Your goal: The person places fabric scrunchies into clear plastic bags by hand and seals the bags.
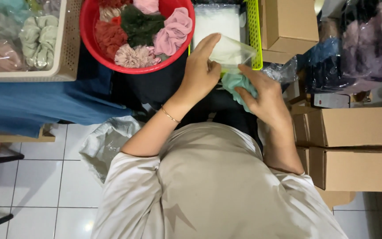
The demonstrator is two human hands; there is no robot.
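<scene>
My left hand (200,71) holds the edge of a clear plastic bag (235,51) in front of me, fingers stretched along its opening. My right hand (264,95) grips a mint-green fabric scrunchie (234,84) just below the bag's mouth. A thin gold bracelet sits on my left wrist. Both hands hover above dark cloth over my lap.
A red bowl (87,31) with several scrunchies in red, green and pink sits at the top. A beige basket (69,48) of bagged scrunchies is at the left, a yellow-green basket (254,31) of clear bags behind my hands. Cardboard boxes (354,128) stack at the right.
</scene>
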